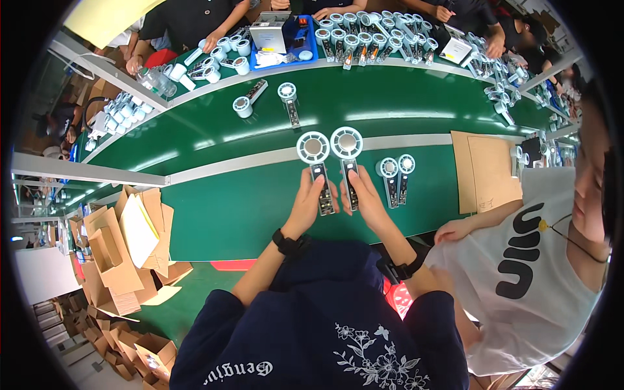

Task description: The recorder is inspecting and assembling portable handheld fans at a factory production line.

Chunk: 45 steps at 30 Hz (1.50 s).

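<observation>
Over the green table (227, 218), the left hand (305, 203) grips one round-headed device (316, 168), the right hand (366, 199) another (349, 164) — undersides hidden.

That person's in a navy-blue cloth T-shirt (312, 318) with loose short sleeves (211, 320). Fine white line-drawn flowers (383, 364) and a small white butterfly (382, 333) decorate the right front, ornate white lettering (263, 368) the left. There's a chunky black left wristband (289, 244) and a chunky black right wristband (402, 268).
</observation>
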Available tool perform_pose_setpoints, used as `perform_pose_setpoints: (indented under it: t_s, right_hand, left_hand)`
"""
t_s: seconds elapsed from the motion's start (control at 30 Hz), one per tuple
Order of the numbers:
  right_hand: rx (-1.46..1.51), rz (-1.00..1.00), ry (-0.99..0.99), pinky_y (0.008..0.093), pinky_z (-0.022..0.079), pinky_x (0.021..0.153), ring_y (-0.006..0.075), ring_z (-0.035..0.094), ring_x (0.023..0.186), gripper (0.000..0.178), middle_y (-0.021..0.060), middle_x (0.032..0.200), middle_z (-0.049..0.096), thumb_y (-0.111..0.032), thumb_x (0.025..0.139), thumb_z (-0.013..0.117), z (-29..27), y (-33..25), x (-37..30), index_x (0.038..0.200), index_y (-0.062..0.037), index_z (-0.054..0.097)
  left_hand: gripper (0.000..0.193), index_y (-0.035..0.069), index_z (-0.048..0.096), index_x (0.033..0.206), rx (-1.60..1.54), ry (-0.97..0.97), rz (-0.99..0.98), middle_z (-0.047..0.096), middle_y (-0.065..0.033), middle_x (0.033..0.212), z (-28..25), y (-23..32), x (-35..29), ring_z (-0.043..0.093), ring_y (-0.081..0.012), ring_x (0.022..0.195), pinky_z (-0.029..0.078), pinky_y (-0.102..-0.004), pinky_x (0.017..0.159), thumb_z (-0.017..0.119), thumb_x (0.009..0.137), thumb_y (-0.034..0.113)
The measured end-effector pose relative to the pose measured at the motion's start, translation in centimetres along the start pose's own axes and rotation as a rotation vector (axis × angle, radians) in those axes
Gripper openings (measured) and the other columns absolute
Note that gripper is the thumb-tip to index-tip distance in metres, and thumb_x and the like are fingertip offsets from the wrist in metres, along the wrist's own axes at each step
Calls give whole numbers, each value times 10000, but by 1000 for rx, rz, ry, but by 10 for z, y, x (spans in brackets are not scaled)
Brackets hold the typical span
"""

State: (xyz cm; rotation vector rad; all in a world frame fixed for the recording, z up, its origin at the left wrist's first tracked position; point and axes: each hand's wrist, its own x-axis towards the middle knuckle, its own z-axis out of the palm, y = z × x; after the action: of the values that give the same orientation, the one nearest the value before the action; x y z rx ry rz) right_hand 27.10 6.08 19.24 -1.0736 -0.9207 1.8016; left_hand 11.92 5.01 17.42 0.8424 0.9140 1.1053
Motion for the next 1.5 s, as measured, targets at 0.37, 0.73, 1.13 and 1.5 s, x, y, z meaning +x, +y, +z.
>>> perform_pose_setpoints:
  t_s: [0.37, 0.73, 1.13, 1.5]
  right_hand:
    - [53, -67, 464, 228, 334, 355, 89, 460, 463, 238, 30, 678, 487, -273, 987, 412, -134, 47, -26, 1094, -61, 425]
    - [64, 12, 775, 256, 349, 364, 112, 458, 448, 316, 58, 693, 522, -304, 968, 456, -224, 79, -32, 1174, -84, 360]
    - [-77, -9, 634, 239, 403, 453, 119, 497, 514, 287, 63, 733, 536, -286, 983, 419, -240, 95, -2, 1183, -89, 358]
    - [-1128, -167, 947, 386, 406, 818, 290, 507, 924, 233, 162, 984, 540, -168, 916, 481, -259, 121, -6, 1101, -33, 523]
  left_hand:
    - [259, 57, 373, 1037, 135, -67, -227, 556, -74, 726, 10, -115, 45, 557, -141, 542, 453, -250, 500, 316, 1010, 309]
    - [314, 30, 379, 1014, 286, -92, -386, 512, -48, 640, 29, -172, 64, 515, -129, 475, 392, -271, 418, 380, 991, 343]
    - [338, 14, 285, 1107, 259, -202, -452, 520, -118, 799, 39, -189, 73, 550, -172, 511, 482, -286, 446, 360, 995, 324]
    - [479, -13, 440, 1118, 658, -443, -619, 617, -154, 837, 31, -158, 94, 644, -211, 641, 521, -342, 584, 422, 952, 436]
